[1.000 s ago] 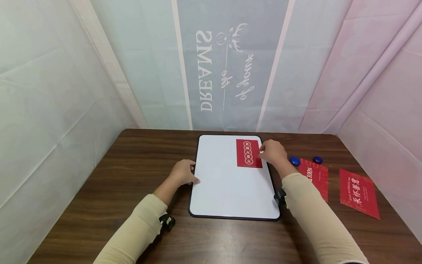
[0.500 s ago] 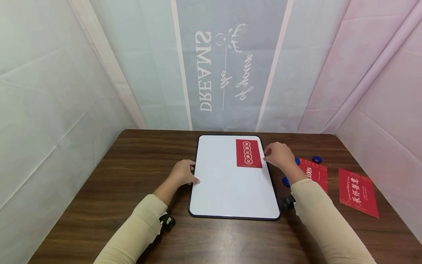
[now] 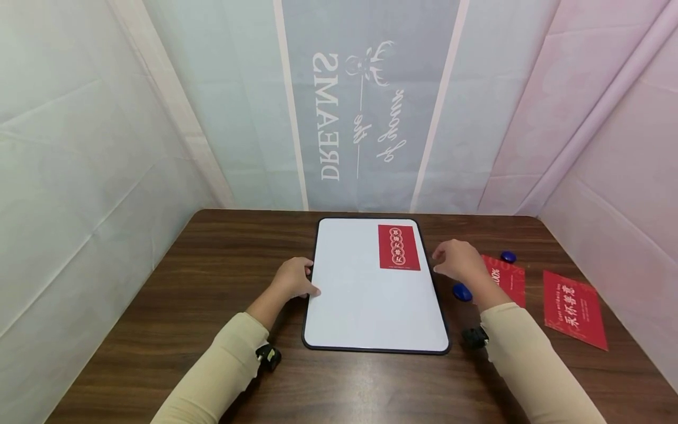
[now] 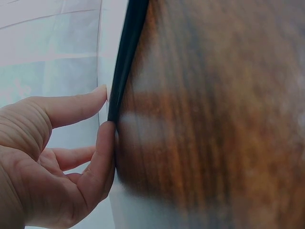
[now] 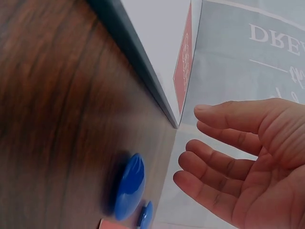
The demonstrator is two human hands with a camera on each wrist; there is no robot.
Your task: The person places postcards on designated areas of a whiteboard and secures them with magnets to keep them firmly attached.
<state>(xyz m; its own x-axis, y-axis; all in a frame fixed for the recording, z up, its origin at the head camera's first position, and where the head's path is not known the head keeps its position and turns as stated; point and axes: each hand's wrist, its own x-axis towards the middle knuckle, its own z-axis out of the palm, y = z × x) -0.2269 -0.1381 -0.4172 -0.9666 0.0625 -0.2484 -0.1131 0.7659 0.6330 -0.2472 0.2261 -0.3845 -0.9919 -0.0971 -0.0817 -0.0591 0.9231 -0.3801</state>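
Observation:
A whiteboard (image 3: pixel 365 312) with a black frame lies flat on the wooden table. My left hand (image 3: pixel 293 278) holds its left edge; in the left wrist view the thumb (image 4: pixel 81 106) lies at the white face and the fingers touch the dark frame. A red card (image 3: pixel 399 247) with white characters lies on the board's far right part. Just off the right edge hovers my right hand (image 3: pixel 459 260), its fingers loosely bent and holding nothing. A blue domed disc (image 3: pixel 462 292), like a board magnet, sits on the table under the right wrist.
Farther right lies another blue disc (image 3: pixel 508 257), beside a red card (image 3: pixel 511 280) partly covered by the right arm. A third red card (image 3: pixel 574 309) is near the table's right side. A printed curtain (image 3: pixel 365 118) hangs behind the table.
My right hand has left the red card on the board and drawn back to the right and nearer, its fingers spreading apart. My left hand stays at the board's edge.

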